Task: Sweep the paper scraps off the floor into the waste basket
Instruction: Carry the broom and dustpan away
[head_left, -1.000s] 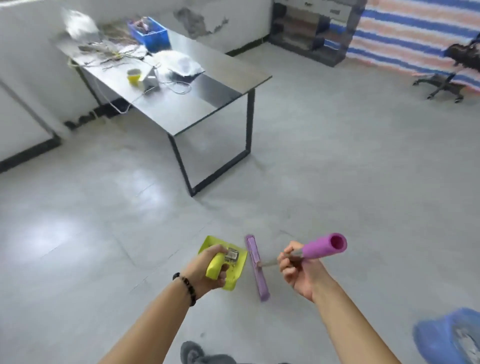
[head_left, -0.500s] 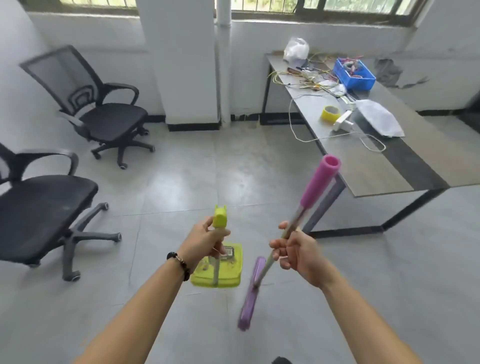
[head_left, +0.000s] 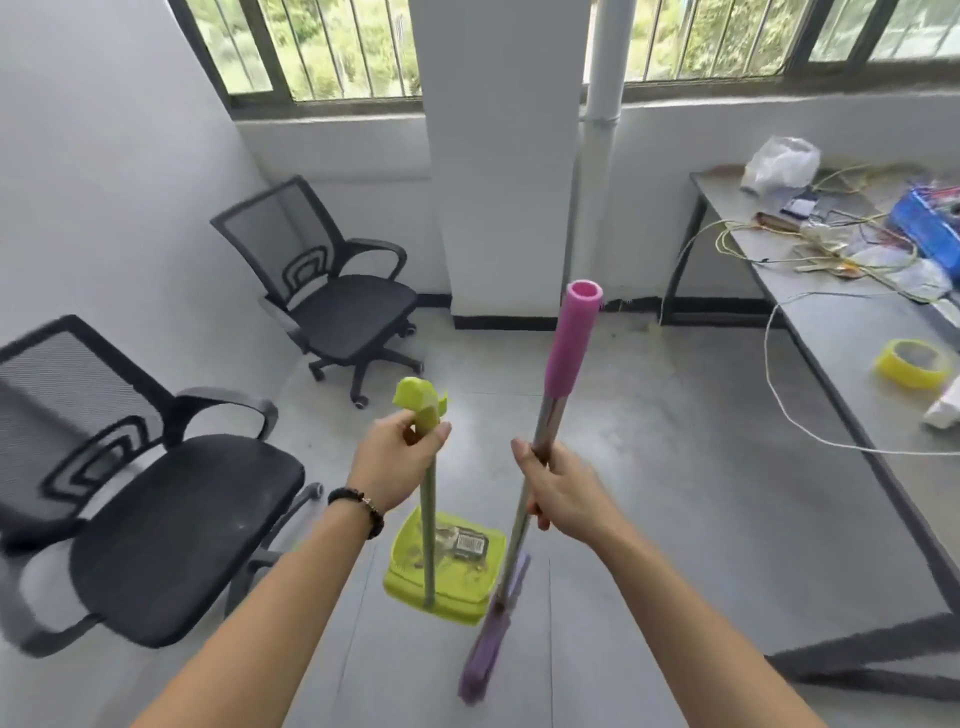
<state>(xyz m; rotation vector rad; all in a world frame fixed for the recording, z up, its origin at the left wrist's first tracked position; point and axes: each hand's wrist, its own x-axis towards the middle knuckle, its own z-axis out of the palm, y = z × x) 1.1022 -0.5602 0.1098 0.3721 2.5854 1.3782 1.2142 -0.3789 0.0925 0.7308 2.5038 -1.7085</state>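
- Green dustpan (head_left: 444, 571) hangs lower centre; my left hand (head_left: 397, 462) curls its fingers round the handle, and my right hand (head_left: 558, 491) grips the purple broom (head_left: 483, 660).
- I've swung toward the chairs (head_left: 187, 525); the basket is out of frame, so I reckon emptying waits.

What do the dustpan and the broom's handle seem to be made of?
Dustpan: probably moulded plastic, glossy, even lime colour. Broom shaft: looks like metal, grey with a dull sheen. Its pink grip: likely foam or soft plastic, matt, a thick hollow tube.
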